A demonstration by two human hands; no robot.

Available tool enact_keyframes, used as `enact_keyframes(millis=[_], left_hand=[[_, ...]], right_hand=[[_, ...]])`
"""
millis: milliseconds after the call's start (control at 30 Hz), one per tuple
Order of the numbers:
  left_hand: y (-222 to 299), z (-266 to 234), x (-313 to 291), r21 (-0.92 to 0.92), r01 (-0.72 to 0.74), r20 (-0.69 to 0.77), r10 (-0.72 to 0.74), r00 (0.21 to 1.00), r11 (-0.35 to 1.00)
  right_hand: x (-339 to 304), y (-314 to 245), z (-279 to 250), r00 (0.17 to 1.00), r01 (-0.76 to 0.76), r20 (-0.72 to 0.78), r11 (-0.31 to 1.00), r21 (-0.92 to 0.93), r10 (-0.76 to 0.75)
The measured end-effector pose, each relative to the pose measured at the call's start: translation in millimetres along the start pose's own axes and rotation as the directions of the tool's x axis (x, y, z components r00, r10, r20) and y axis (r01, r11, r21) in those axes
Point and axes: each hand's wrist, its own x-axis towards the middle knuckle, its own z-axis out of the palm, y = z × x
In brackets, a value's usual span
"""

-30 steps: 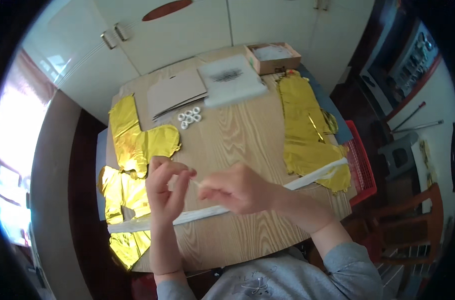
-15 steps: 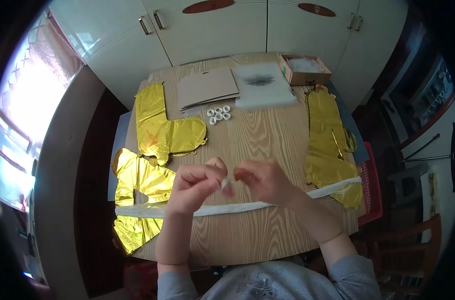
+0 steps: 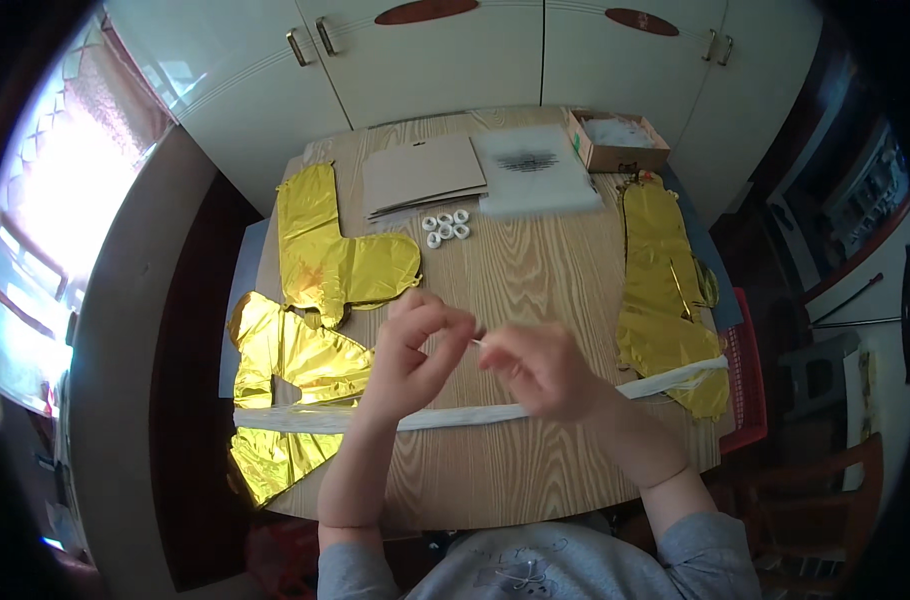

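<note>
My left hand (image 3: 415,355) and my right hand (image 3: 537,368) are raised over the table's near middle, close together, both with pinched fingers. Between the fingertips shows a short bit of thin white ribbon (image 3: 478,342); most of it is hidden by the fingers. Behind the hands sit several small white ribbon rolls (image 3: 446,225), grouped in two rows. Below them a long bundle of white strips (image 3: 465,415) stretches across the table from left to right. Shiny gold foil balloons, flat and uninflated, lie at the left (image 3: 310,250) and at the right (image 3: 665,270).
At the back of the wooden table (image 3: 525,470) lie grey-brown cardboard sheets (image 3: 425,175) and a translucent plastic bag stack (image 3: 540,175). A small open box (image 3: 620,150) holds clear plastic. A red basket (image 3: 745,375) stands beside the right edge. White cabinets (image 3: 445,65) line the back.
Both hands have risen slightly and shifted right. The small white roll seen at the left fingertips is now hidden, and a thin white bit shows between the hands.
</note>
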Motion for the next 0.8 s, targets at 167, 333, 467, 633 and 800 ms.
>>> enact_keyframes(millis=[167, 333, 467, 633, 800], left_hand=[[3.4, 6.4, -0.2, -0.727, 0.041, 0.068, 0.013, 0.998, 0.686], [1.6, 6.6, 1.2, 0.335, -0.077, -0.106, 0.118, 0.987, 0.939], [6.8, 4.2, -4.6, -0.531, 0.194, 0.184, -0.111, 0.977, 0.825], [10.7, 14.4, 2.9, -0.153, -0.011, -0.125, -0.009, 0.992, 0.988], [5.9, 8.2, -2.4, -0.42, -0.015, 0.018, 0.025, 1.0, 0.907]], right_hand=[[-0.2, 14.5, 5.7, 0.998, -0.054, -0.034, 0.996, -0.068, 0.052], [1.7, -2.4, -5.6, 1.0, -0.012, -0.013, 0.998, -0.067, 0.012], [3.6, 13.8, -3.2, 0.987, -0.14, -0.078, 0.99, -0.032, 0.138], [-0.7, 1.1, -3.5, 0.998, -0.06, 0.019, 0.996, -0.068, 0.061], [6.0, 10.2, -5.2, 0.985, -0.114, -0.14, 0.991, -0.072, 0.103]])
